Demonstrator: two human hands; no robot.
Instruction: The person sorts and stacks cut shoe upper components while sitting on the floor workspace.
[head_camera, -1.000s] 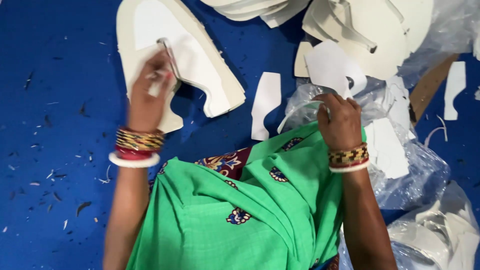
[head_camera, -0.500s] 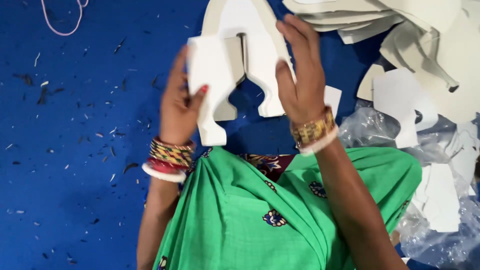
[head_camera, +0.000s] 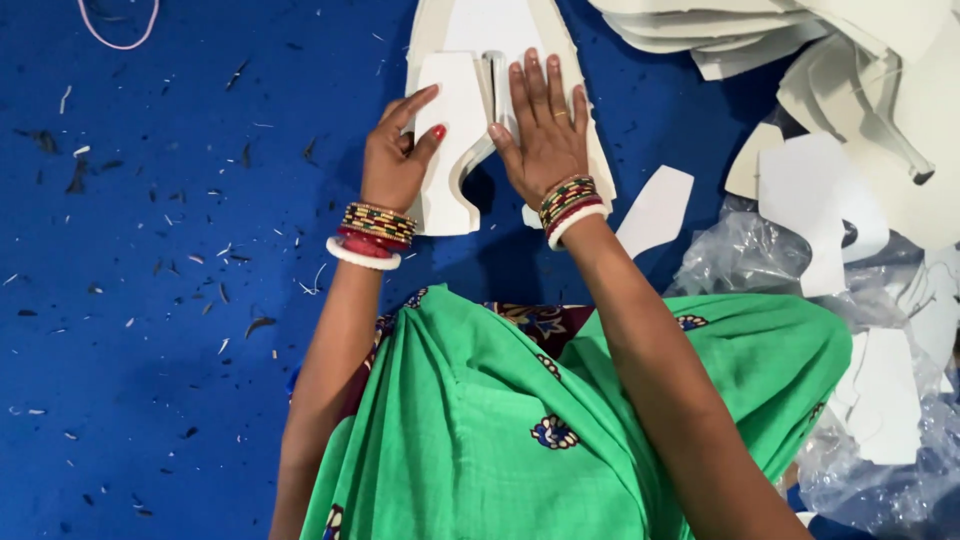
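From the head camera, looking straight down, the person sits on a blue floor covering littered with small dark and pale scraps. Both hands are on a stack of white foam shoe-upper cutouts lying flat just ahead of the knees.

The left hand is curled around the left edge of the top cutout, thumb lying over its face and fingers tucked at its side, so it grips that piece. The right hand is open, palm down and fingers stretched forward, pressing flat on the right half of the stack beside the central slit. Both wrists carry stacked bangles in red, gold and white.

A green patterned garment fills the lower middle of the view, covering the lap.

To the right of the stack, a single narrow white cut piece lies on the floor, close to the right wrist but not touching it. Further right, a heap of larger white foam pieces spreads from the top edge downward, partly over crumpled clear plastic wrap. A pink rubber band lies at the top left, well apart from the hands.
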